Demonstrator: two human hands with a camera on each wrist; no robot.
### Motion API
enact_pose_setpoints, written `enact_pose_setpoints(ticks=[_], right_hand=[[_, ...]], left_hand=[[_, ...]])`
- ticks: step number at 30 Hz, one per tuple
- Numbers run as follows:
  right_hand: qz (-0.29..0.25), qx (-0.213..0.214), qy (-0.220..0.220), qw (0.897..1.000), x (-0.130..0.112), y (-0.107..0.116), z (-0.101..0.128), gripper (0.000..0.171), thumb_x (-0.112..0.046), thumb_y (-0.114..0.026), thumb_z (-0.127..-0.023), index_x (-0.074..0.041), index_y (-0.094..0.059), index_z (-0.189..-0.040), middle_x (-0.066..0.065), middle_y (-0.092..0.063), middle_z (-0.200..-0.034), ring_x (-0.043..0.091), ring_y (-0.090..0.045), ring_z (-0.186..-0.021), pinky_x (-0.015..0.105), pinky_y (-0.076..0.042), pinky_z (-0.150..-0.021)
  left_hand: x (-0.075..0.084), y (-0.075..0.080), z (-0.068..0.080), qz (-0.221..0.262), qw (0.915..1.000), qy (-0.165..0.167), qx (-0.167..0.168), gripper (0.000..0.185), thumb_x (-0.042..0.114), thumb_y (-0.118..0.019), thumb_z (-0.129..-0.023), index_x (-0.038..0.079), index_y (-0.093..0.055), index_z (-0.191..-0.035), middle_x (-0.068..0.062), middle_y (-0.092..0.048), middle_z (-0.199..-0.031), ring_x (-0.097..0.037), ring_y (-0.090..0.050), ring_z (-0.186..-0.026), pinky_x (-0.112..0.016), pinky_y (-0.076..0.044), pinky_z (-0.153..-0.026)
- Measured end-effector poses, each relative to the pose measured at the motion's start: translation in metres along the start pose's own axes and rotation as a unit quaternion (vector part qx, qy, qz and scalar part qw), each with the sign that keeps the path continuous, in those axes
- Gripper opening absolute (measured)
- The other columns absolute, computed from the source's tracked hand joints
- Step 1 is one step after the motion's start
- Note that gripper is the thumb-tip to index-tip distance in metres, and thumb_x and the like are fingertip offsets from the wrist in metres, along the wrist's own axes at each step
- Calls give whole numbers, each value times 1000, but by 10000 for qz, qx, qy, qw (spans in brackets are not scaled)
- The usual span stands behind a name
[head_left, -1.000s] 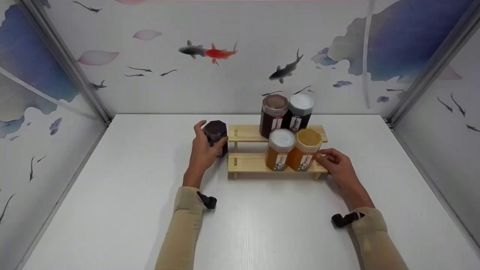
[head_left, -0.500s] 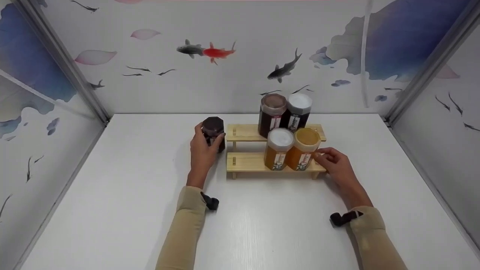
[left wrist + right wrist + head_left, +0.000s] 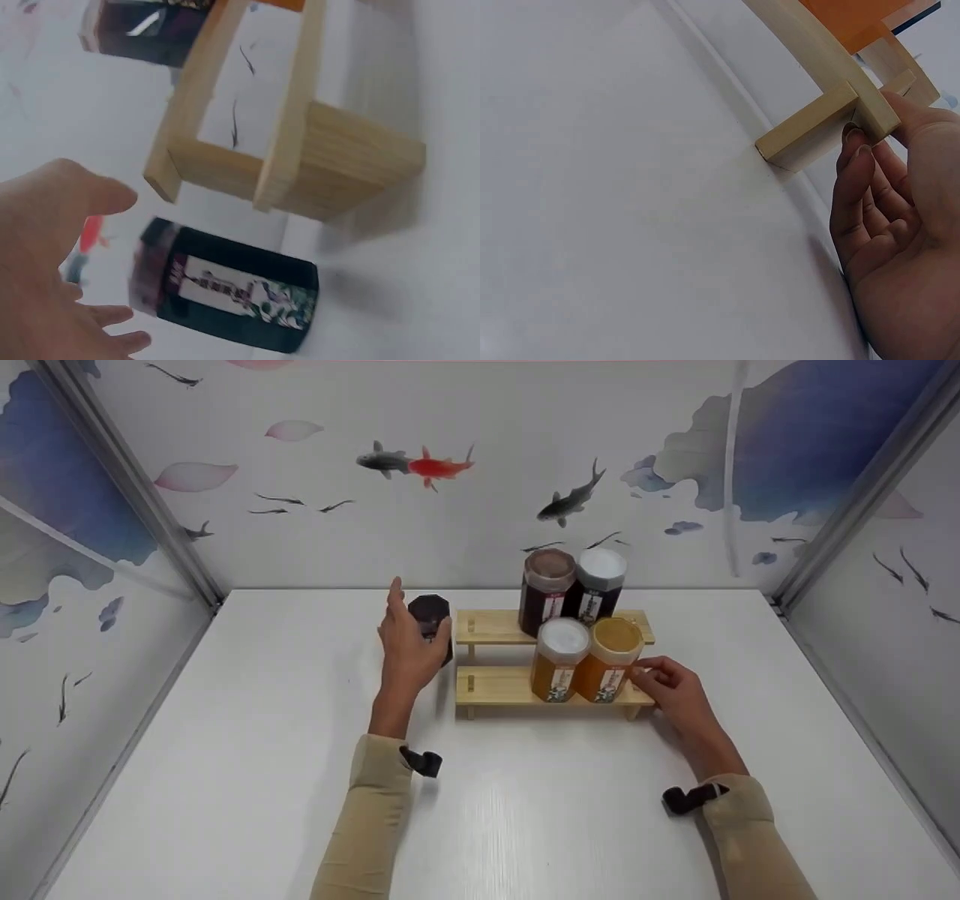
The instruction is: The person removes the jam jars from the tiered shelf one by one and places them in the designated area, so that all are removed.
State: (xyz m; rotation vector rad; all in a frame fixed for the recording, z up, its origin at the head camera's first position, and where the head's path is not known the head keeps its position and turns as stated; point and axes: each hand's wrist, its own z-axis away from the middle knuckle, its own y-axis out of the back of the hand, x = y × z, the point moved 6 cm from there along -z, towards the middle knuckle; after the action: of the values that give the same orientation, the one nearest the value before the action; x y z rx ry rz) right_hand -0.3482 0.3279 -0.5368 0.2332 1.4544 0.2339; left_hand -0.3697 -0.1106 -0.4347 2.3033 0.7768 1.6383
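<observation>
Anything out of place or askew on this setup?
One thing: the dark jar stands on the table just left of the wooden rack, while the other four jars sit on its steps. The left hand is open beside it. Nothing is spilled, tipped or visibly damaged.

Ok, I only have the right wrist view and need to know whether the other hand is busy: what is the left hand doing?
Observer: The left hand is open, fingers spread, beside a dark jar, not wrapped round it.
Operator: Where does that jar stand?
Observer: Upright on the white table, just off the left end of the wooden rack.
Operator: What else is on the rack besides the orange jar I see?
Observer: Four jars in all. The lower step holds a white-lidded amber jar and an amber-lidded jar. The upper step holds a brown-lidded dark jar and a white-lidded dark jar.
</observation>
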Motion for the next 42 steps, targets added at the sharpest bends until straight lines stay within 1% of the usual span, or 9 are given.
enact_pose_setpoints(ticks=[3, 6, 10, 14, 17, 19, 26, 33, 42], right_hand=[[-28, -10, 73, 10000, 1, 0, 0, 50, -52, -72, -103, -15, -64, -135, -8, -66, -98, 8, -57, -86, 21, -50, -74], [-114, -38, 40, 9999, 2, -1, 0, 49, -52, -72, -102, -15, -64, -134, -8, -68, -101, 8, -58, -88, 21, -51, -74], [-144, -52, -46, 9999, 2, -1, 0, 50, -55, -73, -100, -17, -65, -133, -7, -69, -104, 9, -59, -91, 21, -52, -76], [-68, -76, -67, 9999, 1, -1, 0, 53, -58, -72, -99, -19, -64, -134, -7, -69, -106, 9, -59, -93, 22, -52, -77], [-52, -91, -64, 9999, 1, -1, 0, 54, -58, -72, -99, -18, -64, -135, -7, -68, -106, 9, -59, -92, 23, -51, -77], [-63, -100, -79, 9999, 1, -1, 0, 54, -58, -72, -100, -18, -64, -135, -7, -68, -106, 10, -59, -93, 23, -51, -77], [-75, -85, -185, 9998, 1, -1, 0, 54, -58, -72, -100, -19, -63, -136, -6, -67, -107, 10, -59, -96, 22, -52, -80], [-52, -50, 74, 9999, -2, -2, 3, 52, -55, -71, -102, -17, -64, -136, -5, -62, -100, 10, -56, -90, 21, -51, -75], [41, -49, 131, 9999, -3, -2, 3, 53, -58, -70, -101, -18, -64, -135, -5, -66, -105, 11, -58, -95, 21, -52, -79]], left_hand=[[30, 2, 6, 309, 9963, -634, 497, 72, 23, -68, -106, 7, -32, -167, -18, -45, -166, -36, -41, -155, -56, -38, -126], [56, -7, 14, 640, 9898, -1160, 530, 52, 23, -67, -107, 8, -51, -155, -9, -59, -154, -24, -51, -147, -47, -44, -123], [83, -33, 28, 1092, 9817, -1558, -115, 39, 22, -71, -106, 11, -63, -142, -4, -69, -140, -21, -64, -131, -40, -50, -116], [100, -61, 45, 992, 9733, -1834, -961, 40, 26, -73, -105, 16, -65, -143, -5, -65, -143, -25, -65, -127, -41, -56, -110], [102, -79, 56, 619, 9698, -1885, -1417, 45, 31, -75, -104, 21, -65, -146, -4, -58, -150, -21, -61, -135, -37, -56, -112], [101, -87, 62, 444, 9707, -1791, -1539, 48, 34, -77, -102, 24, -64, -148, -3, -55, -153, -19, -59, -139, -34, -54, -114], [96, -106, 74, -86, 9818, -1583, -1050, 59, 43, -84, -96, 30, -59, -148, -2, -53, -149, -19, -63, -135, -35, -58, -109], [98, -103, 74, 96, 9804, -1719, -960, 54, 30, -88, -89, 27, -64, -138, -2, -57, -137, -19, -65, -127, -35, -60, -105], [103, -90, 70, 251, 9757, -1913, -1043, 50, 32, -89, -87, 25, -70, -133, 0, -62, -134, -15, -64, -122, -30, -59, -104]])
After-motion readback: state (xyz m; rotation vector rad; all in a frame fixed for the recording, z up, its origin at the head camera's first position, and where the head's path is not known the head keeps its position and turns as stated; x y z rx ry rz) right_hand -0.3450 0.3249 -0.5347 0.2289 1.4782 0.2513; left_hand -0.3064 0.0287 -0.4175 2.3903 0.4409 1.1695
